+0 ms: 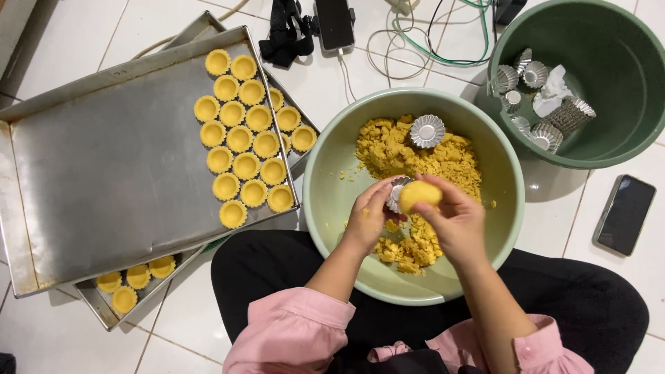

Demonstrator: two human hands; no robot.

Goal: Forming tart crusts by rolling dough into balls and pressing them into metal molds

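The ball of dough (418, 194) is a smooth, matte, bright yellow lump, slightly longer than it is tall, its long axis running roughly left to right across the view with the right end tipped a little upward. It sits above the middle of the pale green bowl (325, 187), pinched in the fingertips of the right hand (454, 223), which curl closed around its right side. Just to its left, touching or nearly so (the dough hides the join), is a small fluted metal tart mould (396, 192), gripped by the fingers of the left hand (368, 216); its open mouth seems to face the dough, though only a sliver of the shiny rim shows.

Below the hands lies crumbly yellow dough (415, 156) heaped in the bowl, with another empty fluted mould (427, 131) resting on top of it. To the left, a steel baking tray (104, 166) carries rows of filled yellow tart shells (242, 138) along its right edge. A dark green bucket (609, 138) at upper right holds more empty moulds (547, 135).
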